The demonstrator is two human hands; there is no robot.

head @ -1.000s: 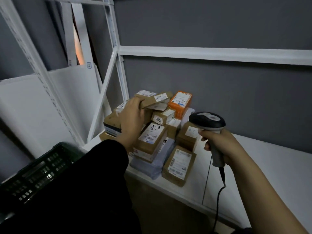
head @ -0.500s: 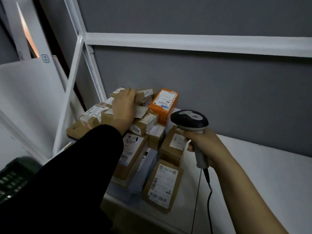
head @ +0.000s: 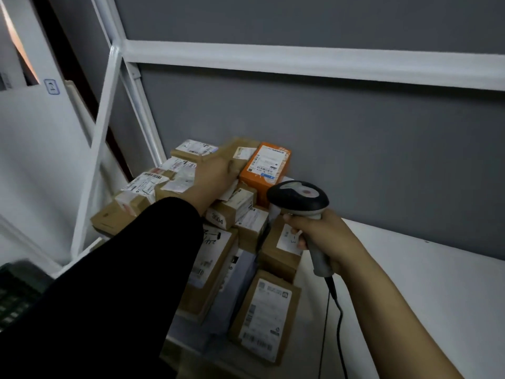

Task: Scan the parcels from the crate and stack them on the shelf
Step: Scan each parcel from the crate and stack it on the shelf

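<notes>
Brown parcel [head: 240,149] on top of the pile [head: 273,315] at the left end of the shelf [head: 423,283], touching the orange box [head: 266,165], gripped by the left hand [head: 216,173] with fingers curled over it, sleeved arm stretched forward. Right hand [head: 325,236] wrapped round the scanner [head: 297,196] handle, beside the pile.

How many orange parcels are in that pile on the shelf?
1. The orange parcel sits at the back right of the pile, just right of the left hand. The sleeve hides part of the pile, so more may be hidden.
</notes>
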